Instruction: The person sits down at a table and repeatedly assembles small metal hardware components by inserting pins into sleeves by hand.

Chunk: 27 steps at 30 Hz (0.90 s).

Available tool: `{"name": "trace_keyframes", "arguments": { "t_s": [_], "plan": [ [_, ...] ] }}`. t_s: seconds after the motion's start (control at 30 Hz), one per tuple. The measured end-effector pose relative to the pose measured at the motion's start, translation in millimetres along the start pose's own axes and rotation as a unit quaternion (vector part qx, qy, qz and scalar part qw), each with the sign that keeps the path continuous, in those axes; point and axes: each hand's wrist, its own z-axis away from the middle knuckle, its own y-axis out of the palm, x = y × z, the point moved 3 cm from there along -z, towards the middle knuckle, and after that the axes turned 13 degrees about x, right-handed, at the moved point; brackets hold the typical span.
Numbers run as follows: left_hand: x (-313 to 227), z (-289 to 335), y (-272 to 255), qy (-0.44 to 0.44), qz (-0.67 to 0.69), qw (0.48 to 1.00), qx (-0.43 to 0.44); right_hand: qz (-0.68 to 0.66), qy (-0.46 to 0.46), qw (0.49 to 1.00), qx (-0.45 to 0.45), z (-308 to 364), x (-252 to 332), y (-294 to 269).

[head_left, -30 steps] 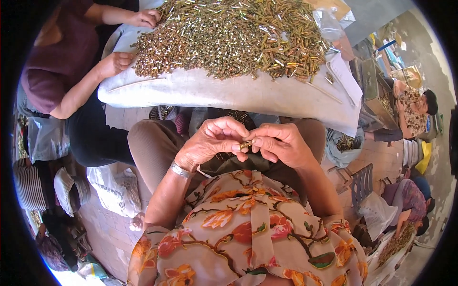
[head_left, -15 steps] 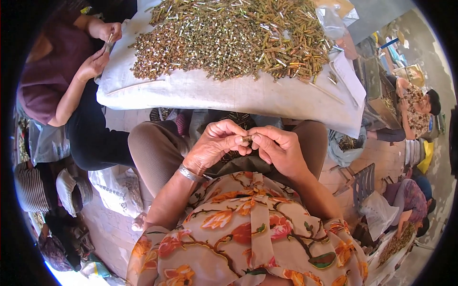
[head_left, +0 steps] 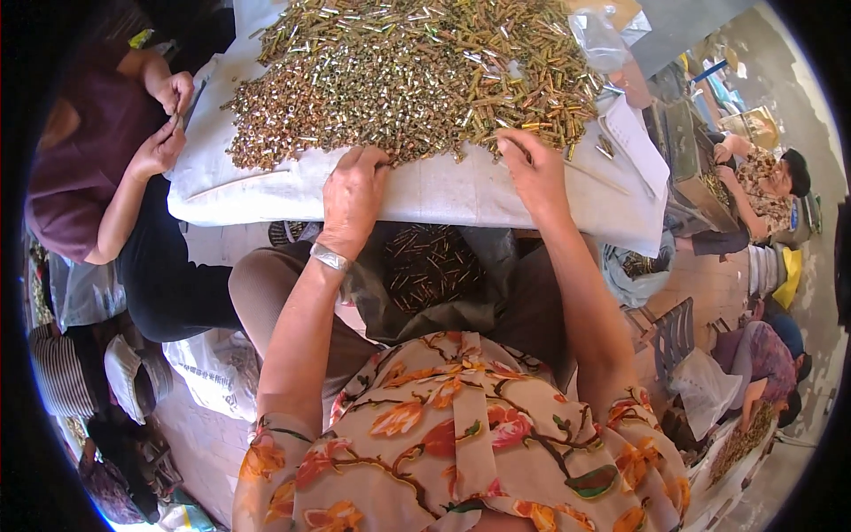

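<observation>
Worktop (head_left: 443, 197): small rings (head_left: 301, 106) lay left of tubes (head_left: 550, 97).
Left hand (head_left: 353, 197): lay curled at the rings, pinch unclear.
Right hand (head_left: 539, 179): rested by the tubes' edge, pinch unclear; light fingertips served you best.

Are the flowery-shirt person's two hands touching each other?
No, white cloth shows between the left hand and the right hand, both at the near edge of the metal pile.

1. Left hand (head_left: 353, 199) reaches forward, back upward, fingers bent, their tips too indistinct to show any grip.
2. Right hand (head_left: 536, 173), well apart from it, curves its fingers inward.
3. Left forearm (head_left: 300, 341) and right forearm (head_left: 592, 306) extend ahead, both slanting inward.
</observation>
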Motion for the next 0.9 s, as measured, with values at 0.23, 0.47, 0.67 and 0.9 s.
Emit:
{"name": "trace_keyframes", "arguments": {
  "t_s": [0.23,0.47,0.67,0.9],
  "plan": [
    [-6.1,-1.4,-0.2,0.008,-0.055,0.998,0.028,0.644,-0.194,0.732,-0.105,-21.6,2.4,-2.1],
    [-39.8,46.1,7.2,-0.171,0.641,0.738,0.124,0.202,-0.090,0.975,0.023,36.4,11.3,23.3],
    [-71.8,78.1,-2.1,-0.143,0.715,0.675,0.114,0.040,-0.060,0.992,0.108,89.2,27.9,73.5],
    [-85.2,93.4,-15.7,-0.115,0.698,0.700,0.100,-0.037,-0.099,0.993,0.053,107.3,24.6,88.6]
  ]
}}
